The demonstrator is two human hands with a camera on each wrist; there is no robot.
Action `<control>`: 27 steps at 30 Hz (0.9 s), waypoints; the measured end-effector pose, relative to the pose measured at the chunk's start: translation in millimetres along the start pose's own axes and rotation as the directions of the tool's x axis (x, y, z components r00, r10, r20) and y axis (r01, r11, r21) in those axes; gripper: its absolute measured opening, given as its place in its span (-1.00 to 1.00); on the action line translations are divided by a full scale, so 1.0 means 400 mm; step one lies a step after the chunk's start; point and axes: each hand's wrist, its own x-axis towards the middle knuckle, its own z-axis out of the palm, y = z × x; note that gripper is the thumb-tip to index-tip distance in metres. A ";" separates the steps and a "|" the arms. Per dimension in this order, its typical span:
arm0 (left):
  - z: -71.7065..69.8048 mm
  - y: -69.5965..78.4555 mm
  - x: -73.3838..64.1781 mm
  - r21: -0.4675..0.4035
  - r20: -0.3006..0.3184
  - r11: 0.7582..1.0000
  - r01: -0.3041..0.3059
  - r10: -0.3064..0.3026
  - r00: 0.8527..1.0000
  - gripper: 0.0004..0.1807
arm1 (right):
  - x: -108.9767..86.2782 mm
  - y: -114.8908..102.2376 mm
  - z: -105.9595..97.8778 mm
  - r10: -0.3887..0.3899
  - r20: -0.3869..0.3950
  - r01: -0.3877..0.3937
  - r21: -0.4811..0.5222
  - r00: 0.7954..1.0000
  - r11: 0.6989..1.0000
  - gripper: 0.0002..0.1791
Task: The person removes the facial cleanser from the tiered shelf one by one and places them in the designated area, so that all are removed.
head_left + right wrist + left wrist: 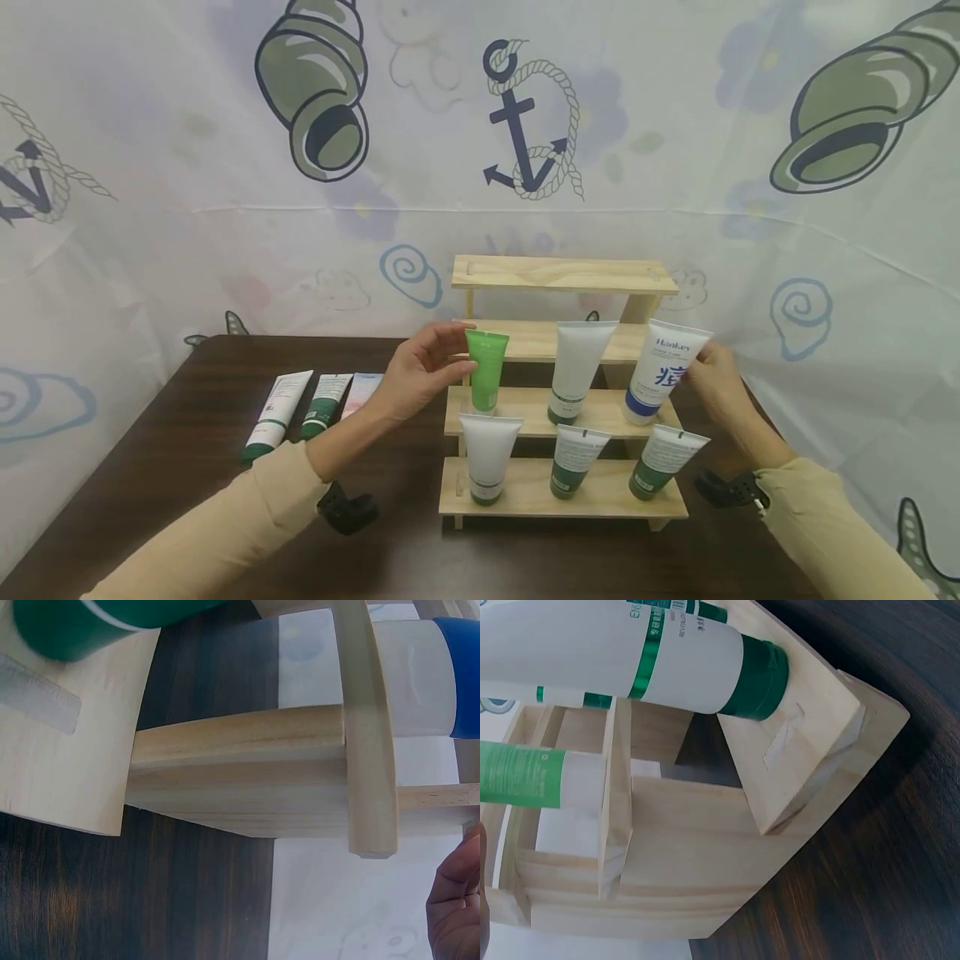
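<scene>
left grip (425, 371): half open at smooth green tube (487, 371). right grip (715, 379): fingers hidden behind tapered blue-capped tube (662, 367). either hold: cannot tell.

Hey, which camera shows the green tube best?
The head view: it shows the green tube almost whole, from its flat top edge down to where it stands on the wooden rack. The left wrist view shows only its lower part and pale cap. The right wrist view doesn't show it.
</scene>
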 end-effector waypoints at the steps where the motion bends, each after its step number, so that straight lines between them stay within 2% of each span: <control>1: 0.003 -0.002 0.001 0.000 -0.001 1.000 -0.007 0.007 1.000 -0.52 | 0.000 0.000 0.000 -0.001 -0.001 0.001 -0.002 1.000 1.000 -0.75; 8: 0.021 -0.012 0.005 0.008 -0.005 0.999 -0.040 0.040 0.999 -0.60 | -0.004 0.000 0.001 -0.005 0.001 0.005 -0.009 1.000 1.000 -0.76; 19: 0.030 -0.020 0.004 0.030 -0.016 0.999 -0.032 0.032 0.999 -0.65 | -0.002 0.003 0.004 -0.002 -0.003 0.002 0.017 1.000 1.000 -0.78; 23: 0.026 -0.019 0.004 0.042 -0.030 0.999 -0.022 0.023 0.999 -0.67 | -0.004 0.005 0.006 0.005 -0.003 -0.005 0.014 1.000 1.000 -0.76; 27: 0.015 -0.008 0.004 0.047 -0.080 0.999 0.027 -0.023 0.997 -0.67 | -0.006 0.006 0.005 0.007 0.003 -0.007 -0.008 1.000 1.000 -0.73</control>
